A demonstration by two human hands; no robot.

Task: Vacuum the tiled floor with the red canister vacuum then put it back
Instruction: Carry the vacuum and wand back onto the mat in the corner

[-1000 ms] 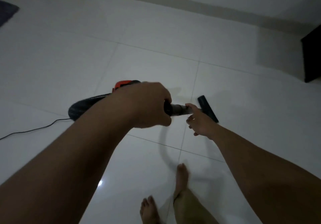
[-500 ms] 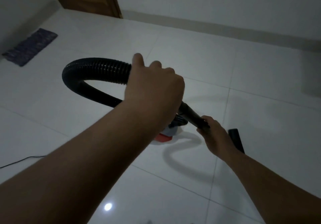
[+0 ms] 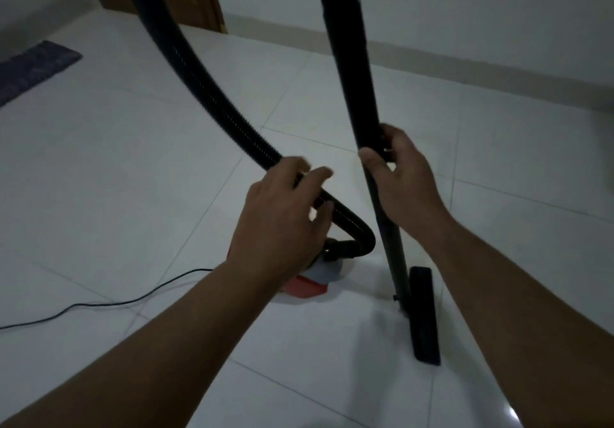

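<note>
right hand [image 3: 403, 178] grips upright black rigid wand [image 3: 357, 95], centre | left hand [image 3: 285, 215] loosely curled on black ribbed hose [image 3: 206, 88] | risk: kinked hose tugs red canister [image 3: 307, 286] over

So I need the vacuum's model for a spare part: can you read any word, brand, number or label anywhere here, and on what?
None can be read.
Red canister: mostly hidden behind the left hand; no label shows.
Wand, hose, floor nozzle: plain black, no print visible.
</note>
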